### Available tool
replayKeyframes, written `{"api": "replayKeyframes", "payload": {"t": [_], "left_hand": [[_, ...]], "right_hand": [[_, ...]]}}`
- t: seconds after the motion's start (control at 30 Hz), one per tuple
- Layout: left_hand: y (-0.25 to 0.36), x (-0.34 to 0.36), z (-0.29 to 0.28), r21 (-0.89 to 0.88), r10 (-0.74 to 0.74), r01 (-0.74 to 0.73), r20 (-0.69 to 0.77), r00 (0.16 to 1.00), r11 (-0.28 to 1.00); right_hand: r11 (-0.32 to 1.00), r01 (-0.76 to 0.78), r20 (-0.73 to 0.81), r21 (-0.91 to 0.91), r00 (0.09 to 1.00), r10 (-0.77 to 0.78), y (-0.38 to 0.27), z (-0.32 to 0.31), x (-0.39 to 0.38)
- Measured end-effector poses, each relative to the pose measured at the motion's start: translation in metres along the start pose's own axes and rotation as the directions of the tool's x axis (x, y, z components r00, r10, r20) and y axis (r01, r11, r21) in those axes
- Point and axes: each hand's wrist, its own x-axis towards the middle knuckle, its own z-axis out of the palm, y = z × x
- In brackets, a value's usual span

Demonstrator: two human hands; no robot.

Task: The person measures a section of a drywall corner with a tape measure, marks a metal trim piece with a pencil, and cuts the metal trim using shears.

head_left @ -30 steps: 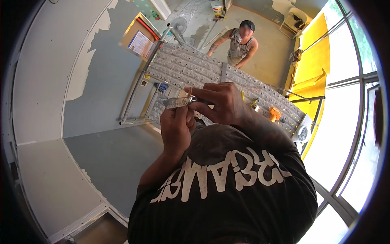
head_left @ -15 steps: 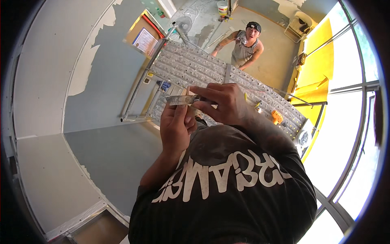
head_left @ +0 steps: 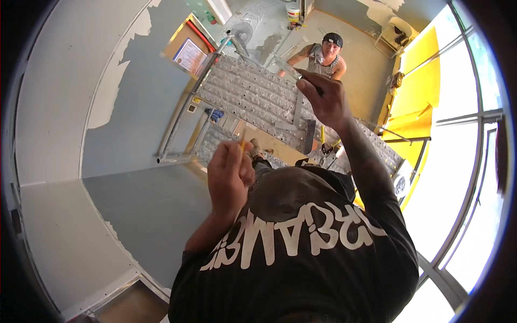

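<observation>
My left hand [head_left: 229, 175] is closed around a thin, yellowish pencil-like stick [head_left: 243, 144], held upright in front of my black shirt [head_left: 296, 258]. My right hand [head_left: 326, 99] is raised above the grey scaffold platform [head_left: 237, 86], thumb and fingers pinched. A faint, blurred strip seems to extend from its fingertips, too unclear to name. Below my hands lie a plywood-coloured board [head_left: 272, 148], a dark flat piece [head_left: 309, 137] and yellow-handled tools [head_left: 324, 142], with my foot [head_left: 254, 146] partly showing.
A co-worker [head_left: 326, 62] stands below, beyond the platform, looking up. Scaffold rails [head_left: 177, 129] edge the left. A fan [head_left: 241, 32], bucket [head_left: 292, 12] and folded chair [head_left: 396, 35] are on the floor. Patched grey walls [head_left: 129, 124] and bright windows [head_left: 458, 177] flank me.
My right hand has moved up and right, away from my left hand, and the silvery piece between them is no longer clearly visible. My left hand has lowered slightly.
</observation>
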Motion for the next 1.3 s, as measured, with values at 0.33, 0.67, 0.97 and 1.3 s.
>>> {"api": "replayKeyframes", "payload": {"t": [0.33,0.67,0.97,1.3], "left_hand": [[-0.002,0.014,0.008,0.014,0.031,-0.031,0.023,0.999,0.999],[-0.002,-0.005,0.005,-0.007,-0.038,0.038,-0.001,0.999,0.999],[-0.008,0.0,-0.01,-0.066,-0.04,0.043,0.042,0.998,0.997],[0.0,-0.002,-0.011,-0.069,-0.044,0.046,0.019,0.999,0.997]], "right_hand": [[0.961,0.273,0.231,0.051,0.933,-0.278,-0.064,0.035,-0.033],[0.963,0.268,0.122,-0.038,0.958,-0.261,-0.039,0.039,-0.025],[0.971,0.238,0.23,0.032,0.943,-0.239,-0.06,0.028,-0.034],[0.969,0.238,0.274,0.071,0.929,-0.249,-0.077,0.051,-0.046]]}}
